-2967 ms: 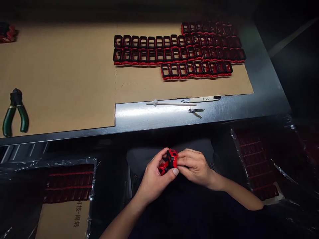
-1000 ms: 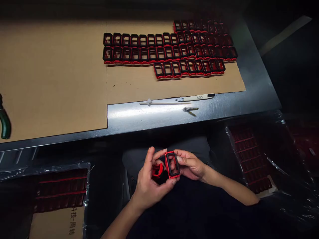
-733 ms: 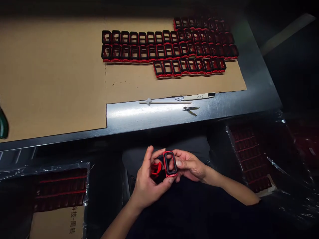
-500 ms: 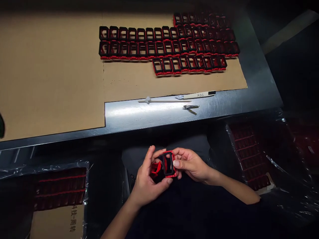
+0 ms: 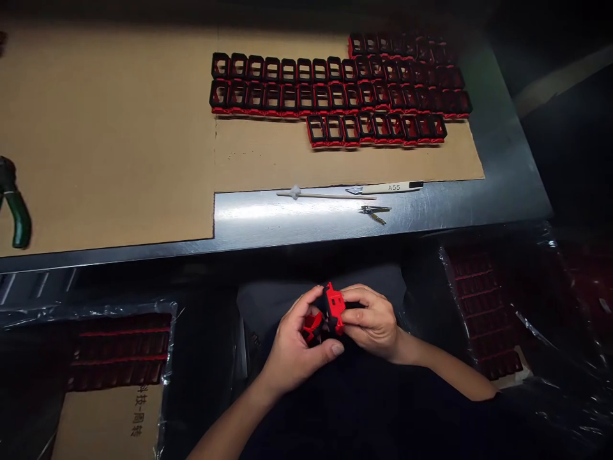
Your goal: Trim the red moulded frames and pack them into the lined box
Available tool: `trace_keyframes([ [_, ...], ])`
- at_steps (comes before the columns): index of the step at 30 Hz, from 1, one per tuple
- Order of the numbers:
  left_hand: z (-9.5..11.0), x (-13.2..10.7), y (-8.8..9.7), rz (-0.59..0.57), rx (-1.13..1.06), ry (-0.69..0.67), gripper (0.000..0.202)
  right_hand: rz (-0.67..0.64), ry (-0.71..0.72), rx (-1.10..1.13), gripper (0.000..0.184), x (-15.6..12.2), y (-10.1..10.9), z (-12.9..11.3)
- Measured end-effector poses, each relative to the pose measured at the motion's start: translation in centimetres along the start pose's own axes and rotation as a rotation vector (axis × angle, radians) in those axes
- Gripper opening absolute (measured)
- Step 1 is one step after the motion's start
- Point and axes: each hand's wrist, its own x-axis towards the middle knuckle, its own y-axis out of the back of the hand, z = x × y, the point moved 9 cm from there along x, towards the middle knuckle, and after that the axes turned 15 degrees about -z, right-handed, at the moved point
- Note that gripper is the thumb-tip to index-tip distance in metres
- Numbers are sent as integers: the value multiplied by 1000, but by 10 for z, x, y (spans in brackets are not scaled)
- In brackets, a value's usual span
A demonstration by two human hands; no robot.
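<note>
Close to my body, below the table's near edge, both hands work at small red-and-black plastic frames. My right hand pinches one red-and-black frame, its red side wall turned up toward me. My left hand is curled around a second red-and-black frame, held in the palm; its fingertips reach the edge of the first frame. Fingers hide much of both pieces. Rows of like red-and-black frames stand on the cardboard sheet on the table.
On the metal table lie a cotton-tipped stick, a craft knife marked A55 and small metal nippers. Green-handled pliers rest at far left. Plastic-lined boxes with more frames stand at lower left and right.
The frame in my right hand has turned from its open face to its red side. The camera view has shifted left, bringing the green-handled pliers into sight.
</note>
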Motion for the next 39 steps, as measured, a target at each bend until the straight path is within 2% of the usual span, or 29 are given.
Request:
trace_keyframes([
  [4, 5, 4, -2, 19, 12, -92, 74, 0, 99, -99, 5, 3, -3, -10],
  [6, 11, 5, -1, 24, -10, -176, 69, -49, 128, -129, 12, 9, -1, -14],
  [8, 18, 3, 3, 28, -39, -257, 66, -55, 109, -172, 24, 18, 15, -11],
  [10, 24, 2, 7, 27, -58, -300, 64, 56, 9, -293, 29, 26, 49, -1],
  [12, 28, 0, 10, 30, -51, -308, 63, 174, -169, -484, 23, 34, 85, 15],
  [14, 33, -1, 12, 54, -4, -307, 63, 176, -373, -663, 32, 42, 110, 35],
  [16, 39, -4, 13, 88, 88, -318, 63, 109, -528, -735, 42, 48, 120, 56],
  [18, 46, -8, 11, 103, 195, -346, 65, 69, -599, -734, 41, 51, 125, 68],
  [21, 51, -12, 8, 81, 295, -367, 70, 51, -615, -707, 35, 49, 129, 74],
  [23, 48, -14, 8, 74, 296, -358, 72, 88, -575, -680, 31, 42, 131, 65],
  [26, 43, -16, 10, 60, 257, -378, 74, 70, -429, -552, 22, 28, 114, 37],
  [28, 39, -15, 9, 32, 203, -411, 76, -47, -298, -437, 19, 17, 86, 13],
  [30, 33, -14, 8, -1, 130, -426, 76, -146, -187, -339, 23, 6, 55, -11],
  [32, 28, -11, 5, -32, 78, -426, 76, -167, -124, -250, 25, -3, 35, -26],
  [34, 26, -8, 1, -61, 80, -433, 77, -147, -82, -182, 21, -7, 24, -33],
  [39, 25, -7, -4, -87, 106, -447, 78, -130, -25, -168, 8, -5, 19, -38],
])
